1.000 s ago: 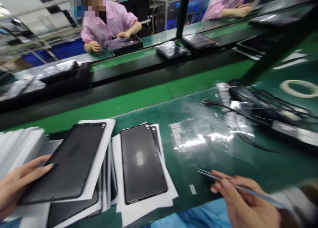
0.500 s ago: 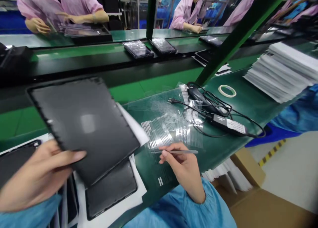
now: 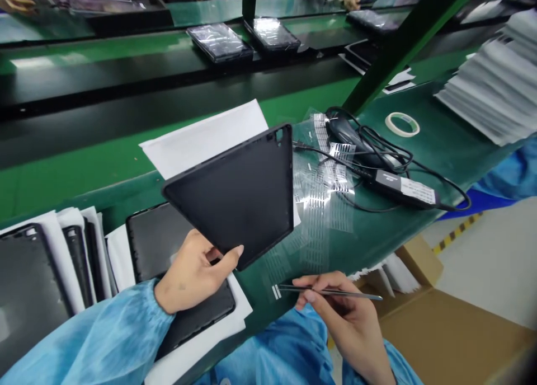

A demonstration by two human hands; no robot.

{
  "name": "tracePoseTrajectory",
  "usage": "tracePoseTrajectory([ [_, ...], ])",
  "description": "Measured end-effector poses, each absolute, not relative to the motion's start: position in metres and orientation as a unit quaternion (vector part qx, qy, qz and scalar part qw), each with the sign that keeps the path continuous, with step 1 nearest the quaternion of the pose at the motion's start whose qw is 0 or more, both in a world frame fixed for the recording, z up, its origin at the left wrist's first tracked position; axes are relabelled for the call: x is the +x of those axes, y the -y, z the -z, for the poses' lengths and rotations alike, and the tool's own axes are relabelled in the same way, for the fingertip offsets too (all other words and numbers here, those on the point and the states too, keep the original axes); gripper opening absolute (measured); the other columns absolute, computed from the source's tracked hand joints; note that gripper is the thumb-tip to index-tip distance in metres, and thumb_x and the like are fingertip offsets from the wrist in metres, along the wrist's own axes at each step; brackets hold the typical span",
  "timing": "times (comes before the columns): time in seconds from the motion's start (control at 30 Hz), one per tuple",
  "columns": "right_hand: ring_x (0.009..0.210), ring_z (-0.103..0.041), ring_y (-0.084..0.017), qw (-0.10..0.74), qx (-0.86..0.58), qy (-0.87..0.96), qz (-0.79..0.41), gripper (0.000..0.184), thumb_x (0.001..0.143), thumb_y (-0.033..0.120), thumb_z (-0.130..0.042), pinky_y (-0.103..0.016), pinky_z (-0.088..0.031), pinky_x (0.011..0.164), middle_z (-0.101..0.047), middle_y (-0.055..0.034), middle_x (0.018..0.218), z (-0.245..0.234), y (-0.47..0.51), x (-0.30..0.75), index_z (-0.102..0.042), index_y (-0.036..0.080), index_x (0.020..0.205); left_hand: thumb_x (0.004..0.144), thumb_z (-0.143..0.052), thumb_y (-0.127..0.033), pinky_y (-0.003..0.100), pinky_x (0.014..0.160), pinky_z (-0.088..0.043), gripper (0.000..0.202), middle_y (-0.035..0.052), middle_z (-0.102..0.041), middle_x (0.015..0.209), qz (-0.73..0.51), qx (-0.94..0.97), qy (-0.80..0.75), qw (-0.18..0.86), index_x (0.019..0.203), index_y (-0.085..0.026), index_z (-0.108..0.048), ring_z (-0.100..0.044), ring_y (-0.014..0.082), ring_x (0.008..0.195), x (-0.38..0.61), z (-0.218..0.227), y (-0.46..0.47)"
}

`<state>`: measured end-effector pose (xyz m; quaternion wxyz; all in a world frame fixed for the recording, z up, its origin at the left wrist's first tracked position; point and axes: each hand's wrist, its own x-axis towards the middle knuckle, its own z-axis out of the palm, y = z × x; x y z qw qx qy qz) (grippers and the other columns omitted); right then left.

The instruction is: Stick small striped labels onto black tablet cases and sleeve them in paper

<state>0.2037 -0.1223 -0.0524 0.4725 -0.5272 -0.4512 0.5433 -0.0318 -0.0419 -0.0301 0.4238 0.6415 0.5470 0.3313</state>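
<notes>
My left hand (image 3: pixel 201 273) grips a black tablet back cover (image 3: pixel 243 195) by its lower edge, thumb on the inner face, and holds it tilted above the bench. A white sheet (image 3: pixel 210 139) shows behind the cover. My right hand (image 3: pixel 344 312) pinches metal tweezers (image 3: pixel 335 292). Their tips are at two small white strips (image 3: pixel 276 291) on a clear sheet; whether they touch a strip I cannot tell. Below my left hand, another black cover (image 3: pixel 155 239) lies on white paper. More covers (image 3: pixel 29 284) with white sheets between them lean at the left.
Clear label sheets (image 3: pixel 319 222) lie on the green bench beside a black handheld device (image 3: pixel 356 139) with its cable. A tape roll (image 3: pixel 401 125) and a paper stack (image 3: pixel 490 88) are to the right. A green post (image 3: pixel 403 55) slants across. A cardboard box (image 3: pixel 453 329) stands below.
My left hand has carried the cover to the right and turned it. My right hand has brought the tweezers down to the white strips. The view has tilted downward.
</notes>
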Motion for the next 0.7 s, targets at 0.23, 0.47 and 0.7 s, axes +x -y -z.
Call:
tracePoseTrajectory([
  [0.23, 0.066, -0.07, -0.016, 0.474, -0.526, 0.456, -0.539, 0.005, 0.086, 0.016, -0.062, -0.028, -0.061, 0.064, -0.072, -0.0069, 0.09, 0.055, 0.123, 0.205, -0.059, 0.018, 0.083, 0.08, -0.063, -0.029, 0.023, 0.046, -0.05, 0.016, 0.0015, -0.063, 0.06, -0.309, 0.699, -0.549, 0.338, 0.073, -0.016, -0.066, -0.058, 0.0134, 0.05, -0.027, 0.028, 0.049],
  [0.47, 0.074, -0.07, -0.016, 0.456, -0.529, 0.421, -0.578, 0.006, 0.087, 0.017, -0.063, -0.025, -0.059, 0.07, -0.072, -0.0044, 0.084, 0.06, 0.125, 0.21, -0.06, 0.02, 0.082, 0.083, -0.06, -0.028, 0.027, 0.054, -0.054, 0.016, 0.0051, -0.068, 0.068, -0.299, 0.724, -0.56, 0.27, 0.078, -0.015, -0.066, -0.064, 0.017, 0.058, -0.019, 0.022, 0.06],
  [0.7, 0.068, -0.07, -0.015, 0.459, -0.534, 0.416, -0.575, 0.005, 0.087, 0.018, -0.063, -0.026, -0.059, 0.069, -0.072, -0.0049, 0.092, 0.06, 0.124, 0.209, -0.06, 0.02, 0.084, 0.083, -0.06, -0.024, 0.025, 0.059, -0.057, 0.013, 0.0018, -0.064, 0.061, -0.306, 0.727, -0.555, 0.264, 0.074, -0.017, -0.066, -0.067, 0.0189, 0.067, -0.016, 0.019, 0.067],
])
